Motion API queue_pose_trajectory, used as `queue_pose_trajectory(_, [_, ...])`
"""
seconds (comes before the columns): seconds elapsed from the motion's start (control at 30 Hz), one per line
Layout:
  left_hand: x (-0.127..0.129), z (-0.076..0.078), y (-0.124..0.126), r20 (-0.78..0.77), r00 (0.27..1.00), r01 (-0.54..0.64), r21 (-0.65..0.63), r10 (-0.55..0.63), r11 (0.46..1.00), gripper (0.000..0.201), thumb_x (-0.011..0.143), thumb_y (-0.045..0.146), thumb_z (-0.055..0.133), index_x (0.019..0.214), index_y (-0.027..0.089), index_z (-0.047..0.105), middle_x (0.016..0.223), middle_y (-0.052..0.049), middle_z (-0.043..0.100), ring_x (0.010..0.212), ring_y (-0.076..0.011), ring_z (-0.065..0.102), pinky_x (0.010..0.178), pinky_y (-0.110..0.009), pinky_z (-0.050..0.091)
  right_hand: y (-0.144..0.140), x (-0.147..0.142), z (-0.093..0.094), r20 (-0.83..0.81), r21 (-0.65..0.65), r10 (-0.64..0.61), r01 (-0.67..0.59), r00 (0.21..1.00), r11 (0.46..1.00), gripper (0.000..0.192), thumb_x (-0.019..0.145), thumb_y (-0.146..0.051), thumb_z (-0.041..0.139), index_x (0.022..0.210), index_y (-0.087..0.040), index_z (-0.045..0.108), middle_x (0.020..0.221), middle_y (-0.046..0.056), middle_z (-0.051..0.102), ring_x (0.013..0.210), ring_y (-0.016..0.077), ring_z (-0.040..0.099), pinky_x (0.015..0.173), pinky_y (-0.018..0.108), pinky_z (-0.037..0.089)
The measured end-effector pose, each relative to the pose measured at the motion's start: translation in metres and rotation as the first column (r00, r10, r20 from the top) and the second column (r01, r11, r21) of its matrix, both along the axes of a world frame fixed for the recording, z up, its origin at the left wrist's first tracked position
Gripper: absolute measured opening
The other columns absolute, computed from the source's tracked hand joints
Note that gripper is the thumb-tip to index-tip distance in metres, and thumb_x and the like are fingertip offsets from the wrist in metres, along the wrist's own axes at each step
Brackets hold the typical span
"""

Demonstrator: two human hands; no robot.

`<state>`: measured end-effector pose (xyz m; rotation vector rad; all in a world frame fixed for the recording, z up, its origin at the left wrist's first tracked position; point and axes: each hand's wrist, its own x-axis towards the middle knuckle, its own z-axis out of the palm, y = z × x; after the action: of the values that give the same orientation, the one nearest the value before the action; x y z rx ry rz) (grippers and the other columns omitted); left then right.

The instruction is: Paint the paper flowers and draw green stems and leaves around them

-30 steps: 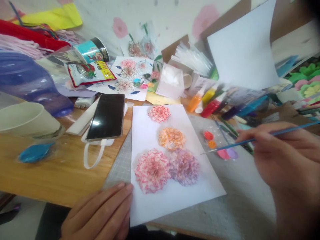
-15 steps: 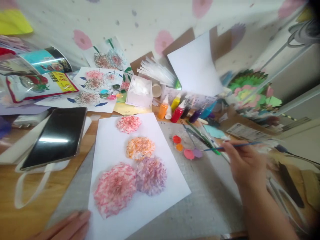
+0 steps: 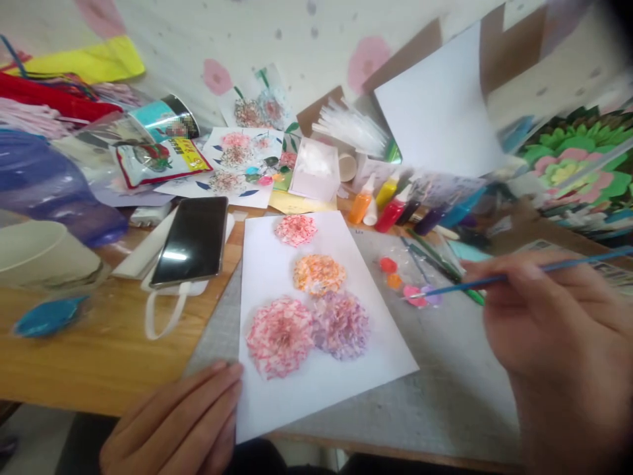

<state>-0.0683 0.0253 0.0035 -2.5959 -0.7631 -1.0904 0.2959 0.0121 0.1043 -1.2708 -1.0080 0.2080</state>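
Observation:
A white sheet [image 3: 277, 264] with several dabbed flowers in pink, orange and purple lies on a grey cutting mat [image 3: 445, 389]. My left hand [image 3: 173, 425] rests flat at the sheet's lower left corner, fingers together on the mat's edge. My right hand [image 3: 548, 323] grips a thin blue paintbrush [image 3: 494, 280]. The brush tip touches the pink blob among the paint blobs [image 3: 408, 284] on a clear film right of the sheet.
Paint bottles [image 3: 390, 208] stand behind the sheet. A black phone [image 3: 192, 241] lies to the left on the wooden table [image 3: 99, 356], near a paper cup [image 3: 39, 254] and blue bottle [image 3: 44, 185]. Finished flower pictures [image 3: 237, 165], a white box [image 3: 316, 168] and paper clutter fill the back.
The view swung right and back again. My right hand came nearer with the brush tip staying at the paint blobs; my left hand is again fully in view at the sheet's corner.

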Motion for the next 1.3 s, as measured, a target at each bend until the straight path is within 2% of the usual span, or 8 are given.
queue_pose_trajectory(0.1, [0.0, -0.004, -0.002, 0.019, 1.0, -0.005, -0.007, 0.005, 1.0, 0.022, 0.078, 0.007, 0.067, 0.099, 0.013, 0.072, 0.101, -0.008, 0.076, 0.098, -0.0204, 0.068, 0.086, -0.034, 0.052, 0.015, -0.018, -0.001, -0.046, -0.09, 0.226, -0.23, 0.973, 0.969, 0.005, 0.078, -0.022, 0.066, 0.074, -0.02, 0.07, 0.07, 0.002, 0.067, 0.069, 0.0154, 0.062, 0.066, 0.029, 0.047])
queue_pose_trajectory(0.2, [-0.001, -0.006, -0.006, 0.031, 0.999, -0.017, -0.036, 0.018, 0.999, 0.023, 0.078, 0.007, 0.067, 0.1, 0.014, 0.072, 0.103, -0.006, 0.075, 0.099, -0.0205, 0.068, 0.086, -0.034, 0.052, 0.021, -0.024, -0.005, -0.048, -0.182, 0.298, -0.301, 0.953, 0.936, 0.007, 0.08, -0.026, 0.066, 0.075, -0.022, 0.07, 0.072, 0.0, 0.066, 0.07, 0.015, 0.06, 0.065, 0.029, 0.046])
queue_pose_trajectory(0.4, [-0.003, -0.003, -0.005, -0.002, 1.0, 0.005, -0.061, -0.005, 0.998, 0.022, 0.077, 0.006, 0.067, 0.097, 0.014, 0.073, 0.102, -0.007, 0.075, 0.1, -0.0219, 0.068, 0.083, -0.033, 0.053, 0.021, -0.031, -0.01, -0.093, -0.136, 0.297, -0.308, 0.95, 0.942, 0.008, 0.08, -0.023, 0.066, 0.074, -0.022, 0.069, 0.072, -0.001, 0.066, 0.071, 0.0143, 0.061, 0.072, 0.029, 0.048])
queue_pose_trajectory(0.53, [-0.003, 0.002, -0.002, -0.049, 0.997, 0.057, -0.034, -0.059, 0.998, 0.022, 0.075, 0.005, 0.069, 0.095, 0.011, 0.073, 0.1, -0.008, 0.076, 0.099, -0.0226, 0.068, 0.081, -0.033, 0.053, 0.023, -0.036, -0.01, -0.079, -0.191, 0.309, -0.318, 0.948, 0.928, 0.007, 0.082, -0.023, 0.065, 0.076, -0.022, 0.07, 0.076, -0.001, 0.067, 0.073, 0.0124, 0.06, 0.071, 0.025, 0.048])
queue_pose_trajectory(0.73, [0.0, 0.005, -0.009, 0.001, 1.0, -0.02, -0.103, 0.02, 0.994, 0.018, 0.081, 0.007, 0.066, 0.097, 0.012, 0.072, 0.101, -0.008, 0.076, 0.101, -0.0196, 0.067, 0.085, -0.033, 0.05, 0.028, -0.034, -0.014, -0.037, -0.2, 0.361, -0.361, 0.932, 0.911, 0.008, 0.083, -0.025, 0.065, 0.079, -0.021, 0.07, 0.077, 0.0, 0.067, 0.076, 0.0139, 0.061, 0.075, 0.028, 0.048])
queue_pose_trajectory(0.97, [-0.005, 0.006, -0.004, -0.08, 0.996, 0.03, -0.032, -0.032, 0.999, 0.021, 0.076, 0.009, 0.07, 0.097, 0.011, 0.072, 0.101, -0.008, 0.076, 0.101, -0.0203, 0.066, 0.083, -0.033, 0.051, 0.016, -0.057, -0.003, 0.041, -0.273, 0.198, -0.18, 0.979, 0.945, 0.014, 0.086, -0.015, 0.059, 0.081, -0.023, 0.07, 0.081, -0.001, 0.066, 0.076, 0.0117, 0.06, 0.077, 0.025, 0.048])
queue_pose_trajectory(1.13, [-0.004, 0.008, -0.004, -0.087, 0.996, 0.021, -0.039, -0.024, 0.999, 0.021, 0.076, 0.01, 0.069, 0.096, 0.013, 0.072, 0.101, -0.006, 0.076, 0.099, -0.0205, 0.068, 0.082, -0.033, 0.052, 0.012, -0.051, -0.004, 0.212, -0.278, 0.36, -0.297, 0.909, 0.914, 0.012, 0.086, -0.019, 0.06, 0.084, -0.028, 0.068, 0.083, -0.003, 0.067, 0.083, 0.0147, 0.062, 0.078, 0.027, 0.049])
queue_pose_trajectory(1.3, [-0.004, 0.007, -0.004, -0.087, 0.996, 0.005, -0.031, -0.008, 0.999, 0.021, 0.076, 0.012, 0.069, 0.096, 0.014, 0.072, 0.1, -0.006, 0.076, 0.097, -0.0204, 0.068, 0.081, -0.033, 0.053, 0.011, -0.039, -0.005, 0.284, -0.236, 0.404, -0.345, 0.87, 0.908, 0.015, 0.087, -0.016, 0.058, 0.088, -0.028, 0.069, 0.083, -0.002, 0.068, 0.083, 0.015, 0.063, 0.081, 0.028, 0.051])
